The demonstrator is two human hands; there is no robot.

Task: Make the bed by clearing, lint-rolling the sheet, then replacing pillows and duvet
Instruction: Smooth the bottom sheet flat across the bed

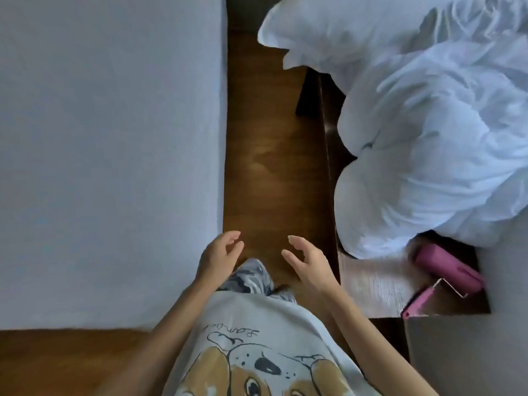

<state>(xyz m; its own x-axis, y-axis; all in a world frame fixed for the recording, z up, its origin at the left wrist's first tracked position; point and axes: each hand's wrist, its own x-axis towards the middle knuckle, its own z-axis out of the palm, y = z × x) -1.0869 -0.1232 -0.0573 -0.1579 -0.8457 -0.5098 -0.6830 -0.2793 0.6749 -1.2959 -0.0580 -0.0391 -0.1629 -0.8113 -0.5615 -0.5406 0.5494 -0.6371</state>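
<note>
The bed (108, 155) fills the left side, its pale blue sheet bare and smooth. A white pillow (337, 32) and the bunched white duvet (440, 155) lie heaped on a surface at the right. Below the duvet, a pink lint roller (448, 270) lies with its pink handle pointing down-left. My left hand (220, 255) and my right hand (308, 264) hover in front of my body above the wooden floor, fingers loosely curved, holding nothing.
A strip of brown wooden floor (274, 155) runs between the bed and dark wooden furniture (323, 98) under the bedding. A cardboard box edge (457, 352) sits at the lower right. More floor shows past the bed's near edge at bottom left.
</note>
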